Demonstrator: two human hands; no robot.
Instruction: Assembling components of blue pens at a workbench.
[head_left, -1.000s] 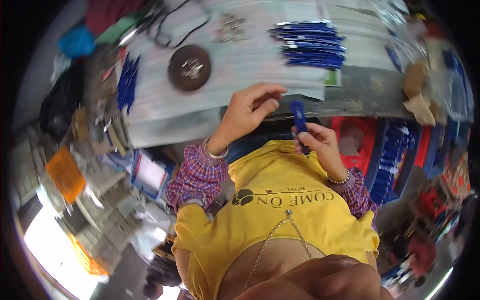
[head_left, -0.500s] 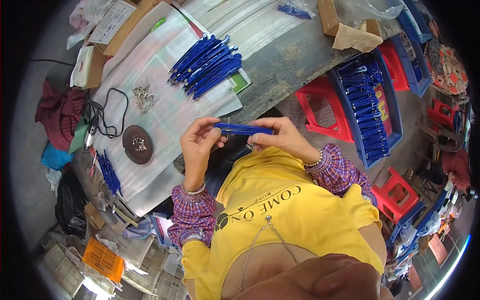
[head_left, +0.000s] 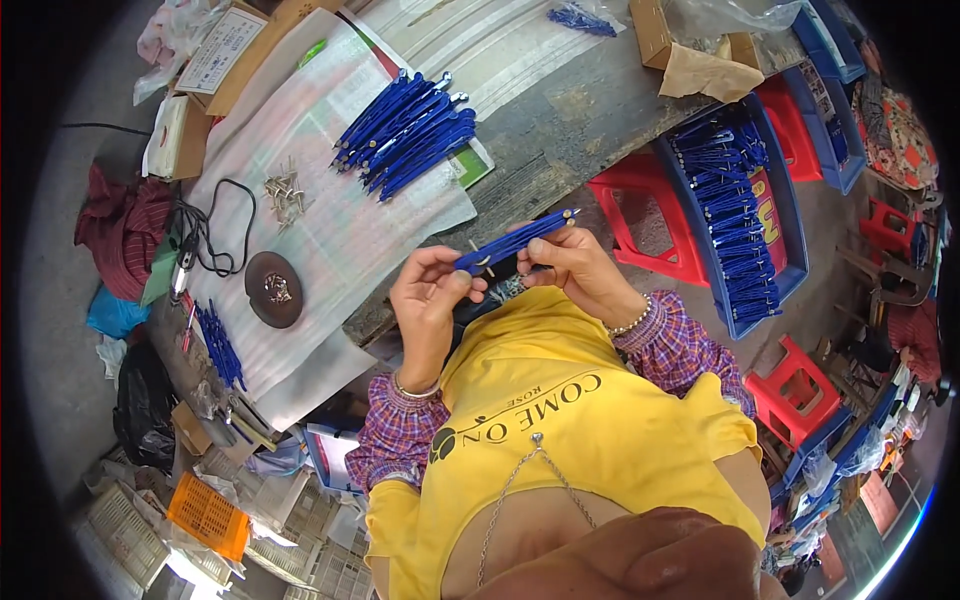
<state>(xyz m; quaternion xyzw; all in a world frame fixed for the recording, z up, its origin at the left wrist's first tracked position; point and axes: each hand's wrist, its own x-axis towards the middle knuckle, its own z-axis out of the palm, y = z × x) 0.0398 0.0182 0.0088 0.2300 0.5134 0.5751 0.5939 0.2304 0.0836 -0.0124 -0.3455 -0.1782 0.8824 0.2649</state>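
A long, slim blue piece [head_left: 516, 238], like a bundle of narrow strips, is held over the table's near edge. My left hand [head_left: 430, 295] pinches its left end between thumb and fingers. Closer to the other end, my right hand [head_left: 582, 272] grips it, and that end sticks out past the fingers with small round metal studs. A thin metal pin [head_left: 475, 247] juts from the piece beside my left fingertips. On the table beyond lies a heap of similar blue pieces [head_left: 400, 135]. The exact kind of the held piece cannot be made out.
Loose metal pins [head_left: 285, 197] and a brown dish [head_left: 263, 310] with small metal bits lie on the white sheet [head_left: 330, 270]. More blue strips [head_left: 218, 345] lie at the left edge. A blue tray [head_left: 795, 285] of blue pieces rests beside a red stool [head_left: 640, 225] at right.
Both hands have shifted right with the blue piece. It was nearly level and now slants up to the right, its studded end showing beyond my right fingers.
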